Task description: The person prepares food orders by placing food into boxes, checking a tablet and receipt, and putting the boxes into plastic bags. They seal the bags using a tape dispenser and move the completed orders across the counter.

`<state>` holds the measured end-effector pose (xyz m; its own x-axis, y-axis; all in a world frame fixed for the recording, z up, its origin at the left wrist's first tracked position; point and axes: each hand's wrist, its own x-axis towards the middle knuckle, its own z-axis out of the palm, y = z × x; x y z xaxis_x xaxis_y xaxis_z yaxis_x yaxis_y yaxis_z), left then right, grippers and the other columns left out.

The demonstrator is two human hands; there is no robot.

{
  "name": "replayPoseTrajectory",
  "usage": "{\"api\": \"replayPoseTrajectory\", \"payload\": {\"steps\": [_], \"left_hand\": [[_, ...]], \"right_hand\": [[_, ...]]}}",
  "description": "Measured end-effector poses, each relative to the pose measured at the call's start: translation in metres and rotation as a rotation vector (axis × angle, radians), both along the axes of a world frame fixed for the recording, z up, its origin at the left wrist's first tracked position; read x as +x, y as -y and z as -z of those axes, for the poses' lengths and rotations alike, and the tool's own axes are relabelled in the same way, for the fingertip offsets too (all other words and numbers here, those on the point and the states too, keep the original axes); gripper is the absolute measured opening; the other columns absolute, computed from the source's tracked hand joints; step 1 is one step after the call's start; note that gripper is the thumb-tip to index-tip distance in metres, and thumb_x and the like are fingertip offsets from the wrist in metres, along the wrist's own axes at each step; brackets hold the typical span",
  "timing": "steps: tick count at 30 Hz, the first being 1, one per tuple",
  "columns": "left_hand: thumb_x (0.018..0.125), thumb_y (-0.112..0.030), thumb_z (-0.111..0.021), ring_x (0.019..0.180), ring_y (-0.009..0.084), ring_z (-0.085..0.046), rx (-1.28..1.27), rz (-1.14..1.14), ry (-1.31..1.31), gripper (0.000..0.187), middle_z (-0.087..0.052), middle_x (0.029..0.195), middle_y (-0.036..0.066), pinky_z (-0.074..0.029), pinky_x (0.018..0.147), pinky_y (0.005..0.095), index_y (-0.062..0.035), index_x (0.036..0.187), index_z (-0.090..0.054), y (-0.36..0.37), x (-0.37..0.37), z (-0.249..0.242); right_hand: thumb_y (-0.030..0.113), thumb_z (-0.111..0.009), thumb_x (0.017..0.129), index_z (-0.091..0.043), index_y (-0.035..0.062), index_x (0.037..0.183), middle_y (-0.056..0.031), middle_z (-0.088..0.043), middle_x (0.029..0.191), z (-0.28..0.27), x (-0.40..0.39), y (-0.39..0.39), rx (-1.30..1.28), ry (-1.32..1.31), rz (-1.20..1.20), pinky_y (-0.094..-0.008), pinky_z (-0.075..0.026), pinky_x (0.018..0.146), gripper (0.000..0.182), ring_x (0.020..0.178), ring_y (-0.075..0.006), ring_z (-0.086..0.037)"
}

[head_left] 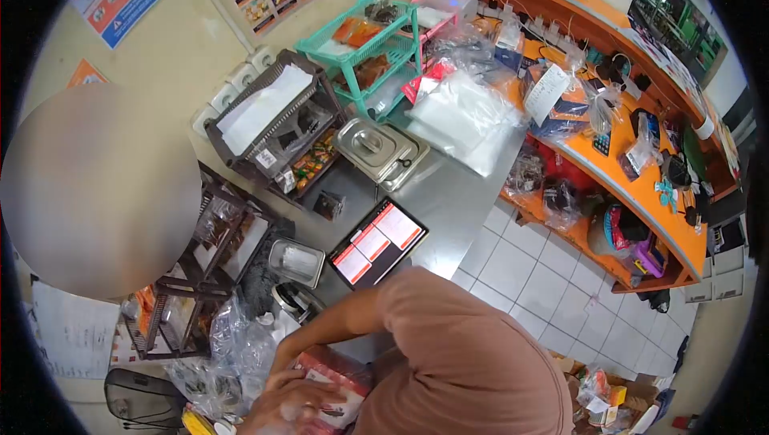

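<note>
Low in the view, a red-and-white printed packet (336, 383) lies against the front of my body. My left hand (300, 407) spreads over its near side, fingers curled across the face. From above, my bent right arm reaches in, and my right hand (276, 372) grips the packet's left edge, its fingertips partly hidden. Just beyond the hands are clear plastic bags (240, 335) and a dark-and-silver device (295, 300). A metal tray with white contents (296, 262) stands near a tablet (380, 241) with red-and-white panels on its screen.
Lidded steel pans (380, 151), brown racks (268, 126) and a green tiered rack (360, 54) line the steel table (452, 223). A stack of clear bags (469, 118) sits at its far right. Beyond stands a cluttered orange counter (597, 179). A large blurred patch covers the left side.
</note>
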<state>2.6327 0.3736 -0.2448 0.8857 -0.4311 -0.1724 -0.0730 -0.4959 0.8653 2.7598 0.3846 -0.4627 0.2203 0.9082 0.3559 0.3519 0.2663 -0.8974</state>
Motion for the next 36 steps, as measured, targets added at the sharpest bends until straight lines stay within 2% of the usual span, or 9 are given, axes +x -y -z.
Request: {"api": "replayPoseTrajectory", "payload": {"steps": [3,12,16,17,21,23,24,26,36], "left_hand": [[0.102,-0.032,-0.054,0.097,0.0303,-0.061,-0.077,-0.365,-0.156,0.043,-0.061,0.113,0.014,-0.050,0.087,0.0468,-0.0002,0.131,-0.053,-0.037,0.000,0.051],[0.107,-0.031,-0.056,0.081,0.0103,-0.054,0.225,-0.886,0.303,0.044,-0.058,0.095,0.005,-0.045,0.079,0.0292,-0.0026,0.136,-0.041,-0.033,0.019,-0.008],[0.108,-0.027,-0.054,0.100,0.0178,-0.062,1.342,-0.864,0.923,0.033,-0.065,0.120,0.012,-0.046,0.090,0.0297,0.0026,0.120,-0.061,-0.060,-0.028,-0.018],[0.107,-0.026,-0.055,0.112,0.0243,-0.062,1.437,-0.969,0.746,0.033,-0.063,0.132,0.015,-0.046,0.098,0.0341,0.0037,0.114,-0.067,-0.058,-0.049,-0.015],[0.111,-0.031,-0.043,0.119,0.0299,-0.061,0.482,-1.502,0.697,0.041,-0.066,0.129,0.013,-0.043,0.105,0.0424,0.0000,0.124,-0.067,-0.083,-0.105,0.053],[0.113,-0.041,-0.032,0.118,0.0257,-0.062,0.638,-1.537,0.462,0.054,-0.068,0.125,0.013,-0.044,0.105,0.0405,-0.0011,0.132,-0.063,-0.121,-0.144,0.076],[0.112,-0.048,-0.026,0.115,0.0249,-0.063,1.193,-1.414,0.254,0.063,-0.069,0.122,0.013,-0.044,0.106,0.0407,-0.0009,0.129,-0.063,-0.154,-0.181,0.092],[0.107,-0.027,-0.041,0.102,0.0244,-0.069,0.700,-1.618,0.155,0.038,-0.073,0.117,0.015,-0.054,0.089,0.0410,-0.0057,0.121,-0.069,-0.111,-0.124,0.067],[0.104,-0.026,-0.051,0.095,0.0258,-0.066,0.566,-1.205,0.523,0.030,-0.070,0.110,0.016,-0.054,0.084,0.0410,-0.0035,0.115,-0.067,-0.020,-0.087,0.193]], "right_hand": [[0.032,-0.061,0.098,-0.054,-0.0010,0.133,-0.0176,-0.062,0.109,-0.003,0.008,0.042,0.076,-0.029,0.218,-0.0458,-0.045,0.091,0.048,0.105,-0.0301,-0.058],[0.028,-0.070,0.093,-0.051,0.0003,0.135,-0.0232,-0.060,0.103,0.053,-0.057,0.057,0.495,0.146,1.177,-0.0502,-0.042,0.088,0.054,0.094,-0.0364,-0.057],[0.030,-0.073,0.090,-0.062,0.0068,0.129,-0.0202,-0.064,0.114,-0.004,-0.092,0.162,0.047,0.158,0.305,-0.0495,-0.046,0.094,0.046,0.106,-0.0385,-0.061],[0.029,-0.075,0.087,-0.065,0.0070,0.123,-0.0180,-0.066,0.114,-0.010,-0.058,0.178,0.026,0.305,0.229,-0.0501,-0.048,0.093,0.043,0.109,-0.0386,-0.061],[0.029,-0.076,0.081,-0.070,0.0036,0.108,-0.0142,-0.071,0.113,0.058,0.102,0.175,-0.460,0.189,0.714,-0.0495,-0.051,0.088,0.037,0.105,-0.0373,-0.066],[0.027,-0.072,0.084,-0.070,0.0035,0.105,-0.0149,-0.071,0.110,0.105,0.151,0.148,-0.592,0.248,0.688,-0.0493,-0.052,0.087,0.032,0.103,-0.0371,-0.066],[0.026,-0.070,0.085,-0.070,0.0034,0.104,-0.0152,-0.071,0.109,0.121,0.156,0.131,-0.622,0.244,0.642,-0.0492,-0.052,0.087,0.030,0.102,-0.0369,-0.066],[0.024,-0.067,0.087,-0.071,0.0033,0.101,-0.0158,-0.071,0.107,0.143,0.152,0.100,-0.667,0.254,0.646,-0.0491,-0.053,0.085,0.025,0.099,-0.0366,-0.067],[0.021,-0.053,0.096,-0.073,0.0025,0.092,-0.0213,-0.071,0.096,0.137,0.146,0.091,-0.499,0.369,0.930,-0.0501,-0.055,0.079,0.028,0.089,-0.0368,-0.070]]}}
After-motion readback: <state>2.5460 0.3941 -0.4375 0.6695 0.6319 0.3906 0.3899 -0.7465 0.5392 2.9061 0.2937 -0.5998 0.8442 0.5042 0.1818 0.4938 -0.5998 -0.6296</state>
